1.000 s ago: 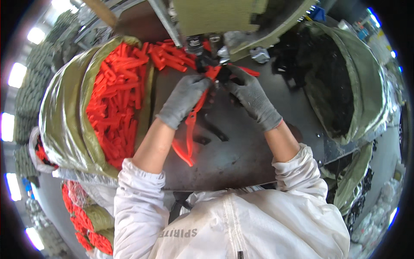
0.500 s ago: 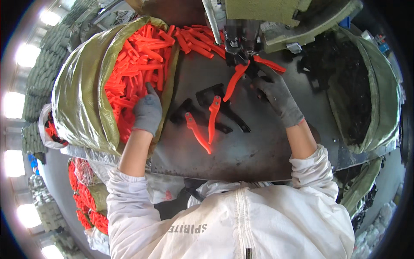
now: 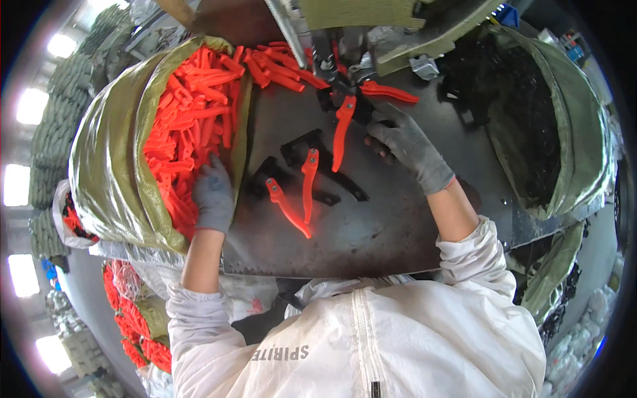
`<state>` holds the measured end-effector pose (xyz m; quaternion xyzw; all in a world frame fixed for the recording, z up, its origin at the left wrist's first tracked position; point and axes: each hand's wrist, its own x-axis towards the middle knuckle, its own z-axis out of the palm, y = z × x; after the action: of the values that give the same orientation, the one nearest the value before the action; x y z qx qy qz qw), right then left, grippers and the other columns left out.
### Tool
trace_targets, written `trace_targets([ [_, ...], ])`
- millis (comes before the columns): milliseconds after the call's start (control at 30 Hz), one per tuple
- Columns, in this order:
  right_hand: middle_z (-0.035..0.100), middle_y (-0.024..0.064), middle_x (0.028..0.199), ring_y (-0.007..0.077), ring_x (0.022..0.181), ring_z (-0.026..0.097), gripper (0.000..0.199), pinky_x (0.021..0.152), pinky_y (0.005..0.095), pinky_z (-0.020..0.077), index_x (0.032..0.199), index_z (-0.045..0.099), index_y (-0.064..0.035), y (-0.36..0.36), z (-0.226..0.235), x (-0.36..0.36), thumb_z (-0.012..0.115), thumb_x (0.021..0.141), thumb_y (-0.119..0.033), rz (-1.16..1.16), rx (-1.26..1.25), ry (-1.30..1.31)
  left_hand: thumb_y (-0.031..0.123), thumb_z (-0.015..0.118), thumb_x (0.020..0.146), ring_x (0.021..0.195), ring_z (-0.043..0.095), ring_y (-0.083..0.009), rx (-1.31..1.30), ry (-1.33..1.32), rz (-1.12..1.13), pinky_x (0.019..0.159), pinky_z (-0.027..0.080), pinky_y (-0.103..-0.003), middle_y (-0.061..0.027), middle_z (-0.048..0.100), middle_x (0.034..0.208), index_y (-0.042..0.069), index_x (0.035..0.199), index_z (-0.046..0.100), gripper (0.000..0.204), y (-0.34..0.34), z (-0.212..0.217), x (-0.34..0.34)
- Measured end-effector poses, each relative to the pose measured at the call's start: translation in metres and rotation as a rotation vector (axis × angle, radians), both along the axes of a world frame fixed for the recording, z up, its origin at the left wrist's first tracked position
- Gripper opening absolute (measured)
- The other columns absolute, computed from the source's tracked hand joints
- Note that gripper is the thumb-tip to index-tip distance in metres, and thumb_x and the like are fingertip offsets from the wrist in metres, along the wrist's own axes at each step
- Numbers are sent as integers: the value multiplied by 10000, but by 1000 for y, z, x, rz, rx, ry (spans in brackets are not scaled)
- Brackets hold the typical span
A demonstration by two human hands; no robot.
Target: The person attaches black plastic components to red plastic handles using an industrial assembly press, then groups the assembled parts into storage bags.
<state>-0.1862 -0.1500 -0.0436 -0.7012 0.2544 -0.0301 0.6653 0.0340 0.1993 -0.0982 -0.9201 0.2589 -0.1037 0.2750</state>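
Observation:
My left hand (image 3: 213,199), in a grey glove, reaches into a wide sack (image 3: 109,142) on the left. Its index finger stretches out against the heaped red plastic handles (image 3: 202,99); the other fingers are partly hidden. My gloved right hand (image 3: 415,152) has curled fingers around the end of a black part (image 3: 361,111) below the machine head (image 3: 344,69). A red handle (image 3: 343,132) with a visible rivet hangs off this part toward me. Behind it another red handle (image 3: 391,91) points right. Two black parts with riveted red handles (image 3: 288,207) (image 3: 310,182) lie left of my right hand.
Loose red handles (image 3: 282,69) lie beside the sack at the table's back. An open sack of black parts (image 3: 524,126) stands on the right. The dark metal table (image 3: 371,245) ends just before my body. The machine's green body (image 3: 361,13) overhangs the back.
My view has shifted, so the table's things appear further left. The handled part by my right hand has come out from under the machine head, showing its rivet. My left hand stays at the sack.

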Motion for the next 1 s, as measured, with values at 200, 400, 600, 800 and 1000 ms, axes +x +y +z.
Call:
trace_targets([
  [200, 676, 59, 905, 91, 642, 586, 620, 540, 258, 477, 1556, 448, -64, 9, 8, -7, 627, 967, -147, -18, 46, -132, 212, 644, 972, 895, 746, -311, -149, 72, -142, 712, 604, -397, -153, 718, 982, 57, 1147, 621, 236, 50, -26, 26],
  [400, 676, 112, 999, 150, 806, 655, 551, 708, 318, 557, 1506, 503, -55, -9, -16, -9, 640, 981, -151, -9, -457, -425, 346, 786, 842, 985, 723, -400, -163, 433, -45, 805, 588, -474, -261, 726, 1008, 28, 968, 676, 360, 34, 4, 20],
  [600, 724, 243, 1161, 375, 1124, 699, 656, 947, 434, 572, 1372, 610, -15, -215, -2, -4, 797, 837, -345, -699, -845, -211, 384, 814, 816, 981, 670, -457, -369, 672, -62, 838, 538, -529, -239, 707, 998, 21, 1048, 663, 456, 19, 53, -9],
  [800, 632, 226, 1428, 395, 1306, 615, 867, 1090, 447, 482, 1523, 506, -114, -383, -54, -46, 744, 773, -479, -658, -966, 356, 450, 753, 894, 1004, 650, -440, -462, 453, -221, 815, 516, -533, -248, 675, 1034, 27, 1041, 620, 467, -3, 65, -5],
  [1000, 690, 208, 1336, 343, 1235, 667, 717, 1032, 410, 511, 1522, 520, -134, -347, -91, -61, 675, 824, -196, -475, -878, 210, 472, 722, 957, 835, 652, -403, -407, 349, -99, 734, 499, -497, -262, 635, 950, -5, 1050, 629, 496, -6, 101, -10],
])
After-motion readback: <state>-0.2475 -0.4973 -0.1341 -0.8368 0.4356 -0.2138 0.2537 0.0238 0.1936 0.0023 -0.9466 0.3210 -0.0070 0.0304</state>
